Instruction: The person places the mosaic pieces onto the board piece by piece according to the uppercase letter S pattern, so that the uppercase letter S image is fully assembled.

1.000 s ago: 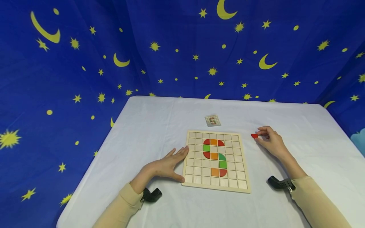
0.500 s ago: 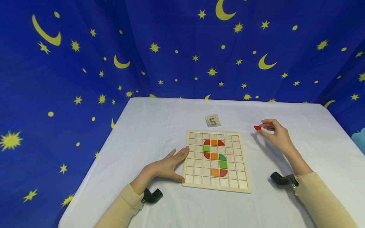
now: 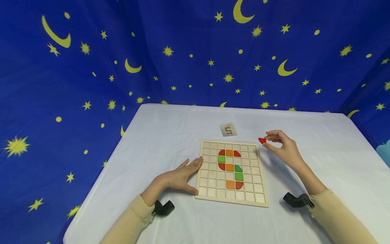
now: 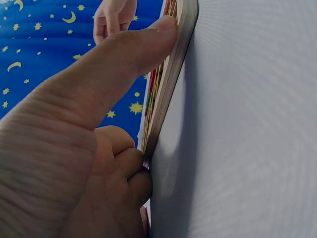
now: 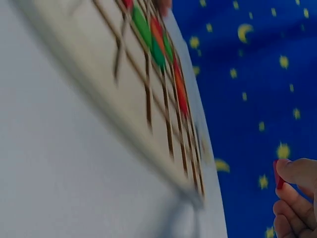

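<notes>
My right hand (image 3: 284, 150) pinches a red quarter-round tile (image 3: 262, 140) between thumb and fingertips, raised just off the far right corner of the wooden grid board (image 3: 259, 198). The same red tile (image 5: 278, 175) shows edge-on in the right wrist view. At the board's left side, my left hand (image 3: 179, 178) has its fingers spread, the thumb touching near the front corner and the fingertips farther back. In the left wrist view its thumb (image 4: 133, 52) lies on the board's edge. Red, orange and green tiles form an S-like shape on the board, including an orange square (image 3: 230, 184).
Behind the board lies a small card (image 3: 228, 129) with a printed grid and an S pattern. A white cloth (image 3: 164, 135) covers the table. A blue curtain (image 3: 182, 34) with yellow stars and moons hangs behind. Black wrist mounts (image 3: 164, 208) sit at both sleeves.
My right hand first rose and drew back slightly with the red tile, then moved left toward the board's far right corner. The left hand has stayed at the board's side.
</notes>
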The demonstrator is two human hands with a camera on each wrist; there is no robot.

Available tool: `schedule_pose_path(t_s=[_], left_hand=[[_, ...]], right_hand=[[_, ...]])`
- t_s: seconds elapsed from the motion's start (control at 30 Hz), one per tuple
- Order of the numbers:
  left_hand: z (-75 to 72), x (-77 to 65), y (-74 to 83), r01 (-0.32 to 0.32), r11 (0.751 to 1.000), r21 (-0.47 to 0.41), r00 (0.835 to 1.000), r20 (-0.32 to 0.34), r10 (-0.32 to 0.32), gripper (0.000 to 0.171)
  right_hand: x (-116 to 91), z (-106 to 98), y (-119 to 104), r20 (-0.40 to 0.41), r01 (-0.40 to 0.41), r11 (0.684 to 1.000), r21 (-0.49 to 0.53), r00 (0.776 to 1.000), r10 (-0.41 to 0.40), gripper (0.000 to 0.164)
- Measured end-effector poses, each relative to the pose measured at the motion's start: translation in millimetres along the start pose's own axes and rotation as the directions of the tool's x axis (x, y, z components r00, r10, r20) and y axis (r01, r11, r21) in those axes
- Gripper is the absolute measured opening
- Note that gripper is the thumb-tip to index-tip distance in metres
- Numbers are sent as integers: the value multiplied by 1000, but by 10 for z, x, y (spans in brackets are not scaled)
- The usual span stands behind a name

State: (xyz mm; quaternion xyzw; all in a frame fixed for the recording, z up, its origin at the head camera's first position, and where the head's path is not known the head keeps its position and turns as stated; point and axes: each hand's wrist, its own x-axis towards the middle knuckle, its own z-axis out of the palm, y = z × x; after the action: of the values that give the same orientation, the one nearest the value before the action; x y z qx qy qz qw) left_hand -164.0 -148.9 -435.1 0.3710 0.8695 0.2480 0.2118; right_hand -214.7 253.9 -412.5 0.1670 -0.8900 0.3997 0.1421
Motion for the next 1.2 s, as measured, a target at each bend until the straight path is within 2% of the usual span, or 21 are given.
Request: schedule_pose_path(t_s=[0.13, 0.17, 0.33, 0.57, 0.63, 0.83, 1.03, 1.2], left_hand=[[9, 17, 5, -11, 1000, -8, 1000, 7, 11, 112], [15, 21, 5, -15, 1000, -7, 1000, 9, 15, 112], [34, 42, -11, -15, 1000, -8, 1000, 11, 15, 113], [3, 39, -15, -7, 1000, 3, 1000, 12, 6, 113], [-5, 38, -9, -9, 1000, 1, 1000, 14, 9, 112], [-12, 29, -6, -8, 1000, 6, 1000, 13, 8, 112], [-14, 9, -14, 2, 1000, 3, 1000, -4, -2, 112], [-1, 5, -9, 6, 1000, 9, 1000, -2, -6, 111]], right_hand=[[-67, 156, -256, 45, 52, 998, 37, 998, -54, 40], [-91, 178, -380, 57, 70, 996, 49, 996, -73, 40], [-183, 382, -694, 119, 143, 983, 119, 980, -157, 41], [-293, 706, -916, 235, 178, 950, 258, 942, -240, 38], [-313, 749, -962, 237, 192, 947, 258, 937, -255, 39], [-383, 801, -987, 203, 205, 952, 228, 946, -253, 39], [-508, 875, -972, 181, 307, 944, 124, 928, -325, 37], [-622, 938, -977, 212, 257, 963, 81, 939, -269, 37]])
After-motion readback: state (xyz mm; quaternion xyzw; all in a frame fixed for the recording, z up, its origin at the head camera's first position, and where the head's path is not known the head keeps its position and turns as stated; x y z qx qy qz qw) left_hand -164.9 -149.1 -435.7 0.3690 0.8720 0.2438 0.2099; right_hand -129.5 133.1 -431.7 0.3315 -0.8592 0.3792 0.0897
